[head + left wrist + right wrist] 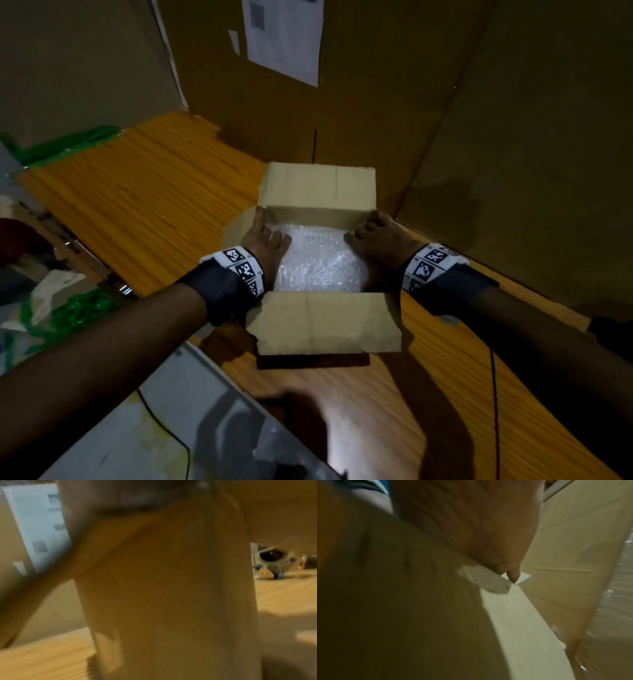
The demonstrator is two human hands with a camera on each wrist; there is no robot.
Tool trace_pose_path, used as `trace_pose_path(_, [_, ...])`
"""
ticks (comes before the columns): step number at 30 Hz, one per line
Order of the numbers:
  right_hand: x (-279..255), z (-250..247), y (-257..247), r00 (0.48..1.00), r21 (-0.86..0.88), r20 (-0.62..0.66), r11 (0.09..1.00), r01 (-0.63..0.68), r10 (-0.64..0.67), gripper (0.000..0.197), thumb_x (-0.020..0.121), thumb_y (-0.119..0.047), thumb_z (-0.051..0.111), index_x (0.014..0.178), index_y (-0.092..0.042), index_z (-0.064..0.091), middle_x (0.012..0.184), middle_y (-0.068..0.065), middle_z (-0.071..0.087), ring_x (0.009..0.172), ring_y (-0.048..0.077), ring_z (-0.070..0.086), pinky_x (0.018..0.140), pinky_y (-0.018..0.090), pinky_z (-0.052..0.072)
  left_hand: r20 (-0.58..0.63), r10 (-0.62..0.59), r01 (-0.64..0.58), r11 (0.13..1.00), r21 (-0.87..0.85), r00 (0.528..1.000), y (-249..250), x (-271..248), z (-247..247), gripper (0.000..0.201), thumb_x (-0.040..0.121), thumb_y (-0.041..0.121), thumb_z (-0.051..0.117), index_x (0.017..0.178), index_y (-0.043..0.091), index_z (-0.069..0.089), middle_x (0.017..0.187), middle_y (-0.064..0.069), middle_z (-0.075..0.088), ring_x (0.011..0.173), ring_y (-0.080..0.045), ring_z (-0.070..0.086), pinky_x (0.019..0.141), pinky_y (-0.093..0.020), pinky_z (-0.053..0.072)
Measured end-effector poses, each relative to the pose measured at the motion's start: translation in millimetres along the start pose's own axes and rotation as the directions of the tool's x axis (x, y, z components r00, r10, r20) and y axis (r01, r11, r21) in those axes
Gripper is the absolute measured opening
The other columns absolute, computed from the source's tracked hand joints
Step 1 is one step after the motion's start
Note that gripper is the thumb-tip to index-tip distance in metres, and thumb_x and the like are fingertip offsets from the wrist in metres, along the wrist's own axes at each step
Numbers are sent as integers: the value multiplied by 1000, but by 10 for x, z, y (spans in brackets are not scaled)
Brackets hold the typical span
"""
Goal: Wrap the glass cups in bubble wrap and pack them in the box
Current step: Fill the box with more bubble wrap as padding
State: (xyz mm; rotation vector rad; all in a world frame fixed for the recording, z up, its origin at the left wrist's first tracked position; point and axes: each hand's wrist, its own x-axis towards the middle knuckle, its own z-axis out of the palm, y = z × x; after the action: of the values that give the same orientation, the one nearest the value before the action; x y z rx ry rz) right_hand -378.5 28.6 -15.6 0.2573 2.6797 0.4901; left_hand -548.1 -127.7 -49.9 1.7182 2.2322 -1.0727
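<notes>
Cardboard box (327,323) sits open on the wooden table (137,205), and everything else is placed from it. Behind the box and to its right stand big brown cardboard panels (513,120), the rear one carrying a white printed sheet (284,37). Well to the left of the box lies a heap of green plastic and pale paper (68,308), and near its front left corner is a grey board (191,394). A thin dark cable (493,394) runs across the table in front of the box on the right.

The far flap of the box stands up and the near flap folds out toward the person. Inside the box, filling the space between the two hands, lies a mass of bubble wrap (318,260); no glass cup can be made out through it.

At the left side of the box, the left hand (263,240) has its fingers curled over the left side flap, thumb toward the bubble wrap. At the right side, the right hand (380,236) grips the right side flap the same way. Both wrist views are blurred, showing cardboard close up and little of the fingers
</notes>
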Motion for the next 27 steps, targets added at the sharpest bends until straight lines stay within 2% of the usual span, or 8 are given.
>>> trace_pose_path(2, [-16, 14, -17, 1000, 30, -12, 999, -22, 22, 86, 83, -60, 64, 146, -10, 34, 138, 11, 56, 132, 29, 47, 121, 51, 14, 0, -30, 30, 999, 14, 1000, 26, -67, -17, 100, 92, 72, 39, 159, 9, -1, 167, -12, 9, 153, -32, 15, 117, -65, -13])
trace_pose_path(4, [-73, -33, 18, 999, 91, 30, 995, -42, 40, 99, 80, -61, 69, 153, -13, 24, 150, 11, 43, 143, 31, 34, 121, 52, 12, -41, -10, 6, 997, -79, 999, -74, -147, -108, 91, 94, 60, 49, 159, 10, 10, 163, -14, 23, 149, -32, 25, 121, -60, 0])
trace_pose_path(6, [-206, -157, 63, 995, 228, 80, 970, -79, 62, 105, 78, -58, 74, 157, -19, 16, 161, 8, 28, 148, 30, 24, 121, 51, 17, -56, 12, -20, 990, -139, 998, -248, -260, -218, 102, 85, 65, 61, 159, 16, 10, 162, -11, 28, 147, -31, 29, 123, -52, 10])
trace_pose_path(8, [-418, -256, 78, 992, 368, 36, 922, -123, 118, 108, 75, -63, 75, 157, -22, 18, 163, 4, 24, 145, 28, 29, 116, 46, 30, -89, 11, -30, 977, -213, 996, -378, -451, -348, 108, 82, 72, 61, 160, 21, 6, 165, -7, 23, 150, -28, 25, 122, -53, 6])
trace_pose_path(12, [-920, -208, 55, 926, 560, -197, 812, -164, 323, 79, 87, -61, 63, 152, -27, 34, 153, -1, 42, 127, 23, 51, 92, 40, 47, -355, -98, -84, 883, -463, 930, -309, -900, -528, 99, 83, 78, 41, 159, 21, 14, 162, -6, 30, 149, -24, 27, 122, -55, 3])
trace_pose_path(19, [-1881, 412, 161, 745, 745, -363, 654, -128, 560, 56, 91, -56, 61, 134, -20, 59, 127, 1, 64, 105, 17, 63, 75, 44, 56, -688, -288, -383, 660, -646, 666, 846, -1277, -753, 77, 86, 69, 50, 143, 17, 52, 142, -7, 58, 131, -24, 50, 114, -46, 30])
trace_pose_path(23, [-2694, 753, 414, 634, 809, -373, 572, -135, 678, 46, 90, -51, 66, 122, -17, 68, 115, 2, 71, 97, 15, 68, 74, 44, 58, -709, -213, -476, 609, -634, 672, 1777, -1306, -1155, 67, 91, 63, 57, 143, 22, 53, 144, 1, 56, 130, -16, 46, 106, -30, 30])
trace_pose_path(27, [-3661, 955, 854, 524, 888, -308, 437, -141, 794, 45, 87, -50, 68, 117, -17, 72, 106, -3, 74, 89, 4, 70, 76, 35, 60, -717, -73, -562, 567, -602, 694, 2623, -1226, -1629, 68, 90, 68, 53, 144, 26, 52, 145, 5, 54, 131, -19, 49, 100, -36, 43])
